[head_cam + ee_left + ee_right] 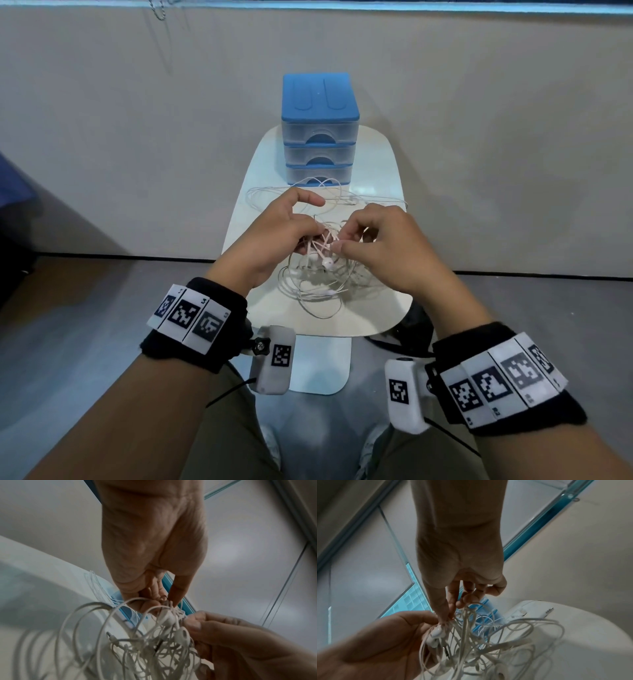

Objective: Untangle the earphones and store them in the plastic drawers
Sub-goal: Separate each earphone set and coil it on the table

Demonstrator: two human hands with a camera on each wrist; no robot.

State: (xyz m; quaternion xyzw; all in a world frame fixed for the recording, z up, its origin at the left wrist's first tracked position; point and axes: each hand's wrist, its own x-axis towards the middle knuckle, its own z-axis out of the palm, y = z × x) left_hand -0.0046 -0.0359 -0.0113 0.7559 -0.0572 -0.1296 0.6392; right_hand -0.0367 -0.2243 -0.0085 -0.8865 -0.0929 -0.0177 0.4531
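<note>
A tangle of white wired earphones [318, 274] hangs in loops over the small white table [376, 308]. Both hands meet above it. My left hand [284, 233] pinches the cords at the top of the knot, with its index finger stretched forward. My right hand [373, 236] pinches a cord just right of that, thumb against fingertips. An earbud [182, 635] dangles between them in the left wrist view, and earbuds [436, 632] show against the left palm in the right wrist view. The plastic drawers [320, 137], blue-topped with three shut clear drawers, stand at the table's far end.
More loose cord [274, 192] lies on the table in front of the drawers. A jack plug [548, 610] rests on the tabletop. A pale wall rises behind the table. A dark object [411, 329] sits on the floor at the table's right.
</note>
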